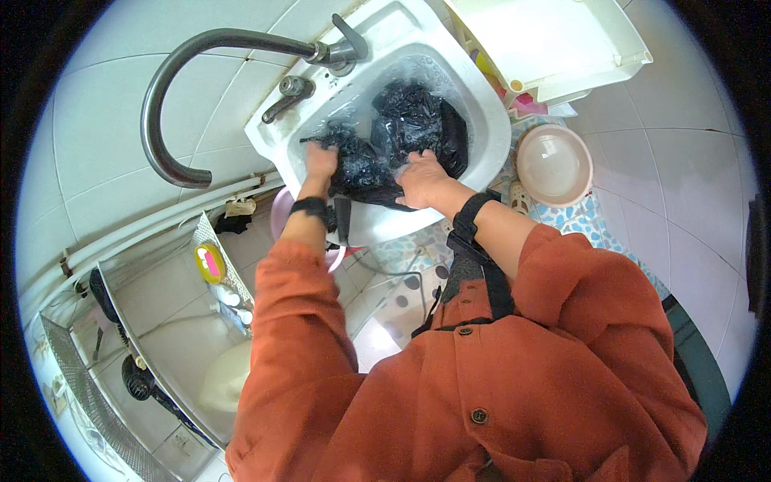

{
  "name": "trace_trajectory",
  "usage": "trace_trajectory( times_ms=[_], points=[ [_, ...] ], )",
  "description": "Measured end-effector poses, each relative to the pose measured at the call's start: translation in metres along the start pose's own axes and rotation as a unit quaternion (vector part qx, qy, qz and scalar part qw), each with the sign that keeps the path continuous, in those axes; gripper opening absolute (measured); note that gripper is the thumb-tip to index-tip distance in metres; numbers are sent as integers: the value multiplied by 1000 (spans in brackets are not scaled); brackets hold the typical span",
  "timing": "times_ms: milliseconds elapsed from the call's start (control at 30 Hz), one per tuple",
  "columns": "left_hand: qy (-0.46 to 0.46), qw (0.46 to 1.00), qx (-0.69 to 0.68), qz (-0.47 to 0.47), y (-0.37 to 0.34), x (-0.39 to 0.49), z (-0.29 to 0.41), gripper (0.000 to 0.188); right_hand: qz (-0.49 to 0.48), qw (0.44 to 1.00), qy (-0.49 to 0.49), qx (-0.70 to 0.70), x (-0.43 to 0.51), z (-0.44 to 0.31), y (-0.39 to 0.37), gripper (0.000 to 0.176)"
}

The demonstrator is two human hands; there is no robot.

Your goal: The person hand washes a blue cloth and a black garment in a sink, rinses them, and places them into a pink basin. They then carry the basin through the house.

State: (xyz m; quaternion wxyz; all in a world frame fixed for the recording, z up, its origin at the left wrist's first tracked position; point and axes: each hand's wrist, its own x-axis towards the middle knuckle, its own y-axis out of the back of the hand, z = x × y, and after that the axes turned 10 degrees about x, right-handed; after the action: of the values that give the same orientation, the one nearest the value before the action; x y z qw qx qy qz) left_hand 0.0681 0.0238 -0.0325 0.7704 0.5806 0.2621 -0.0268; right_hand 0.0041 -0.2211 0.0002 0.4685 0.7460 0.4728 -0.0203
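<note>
In the white washbasin (491, 114) lies black, wet, shiny fabric or sheeting (406, 120), partly under water; its exact kind I cannot tell. My left hand (321, 161) is at the basin's left side on an edge of the black material, with its fingers partly hidden. My right hand (421, 181) rests with fingers spread on the material near the front rim. A curved metal faucet (162, 108) arches out to the left of the basin, its spout beyond the rim. A second, short tap (289, 96) sits on the basin's back edge.
A cream plastic shelf unit (554, 48) stands right of the basin. Below it, a pale pink bowl (555, 165) is near the tiled wall. To the left are a perforated rack (232, 265) holding a yellow soap dish (209, 263), white pipes (120, 241) and a hair dryer (138, 378).
</note>
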Motion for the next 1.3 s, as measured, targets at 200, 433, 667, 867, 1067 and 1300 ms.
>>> trace_trajectory(
  times_ms=[200,433,667,867,1067,1300],
  points=[
    [-19,986,-124,-110,30,-88,20,43,-5,1000,-11,-3,4,-5,3,45],
    [31,968,246,-35,-38,-77,51,64,-9,1000,-17,9,5,-2,0,49],
    [-85,966,243,-34,2,15,-13,30,-20,1000,-14,18,2,0,2,46],
    [18,901,-411,-138,32,-83,14,41,-2,1000,-12,22,3,-3,4,44],
    [-31,983,173,-47,-31,-106,55,53,-8,1000,-21,-5,9,-1,-2,46],
    [-45,908,389,-149,-9,9,17,31,-5,999,-10,37,8,4,-4,45]
  ],
)
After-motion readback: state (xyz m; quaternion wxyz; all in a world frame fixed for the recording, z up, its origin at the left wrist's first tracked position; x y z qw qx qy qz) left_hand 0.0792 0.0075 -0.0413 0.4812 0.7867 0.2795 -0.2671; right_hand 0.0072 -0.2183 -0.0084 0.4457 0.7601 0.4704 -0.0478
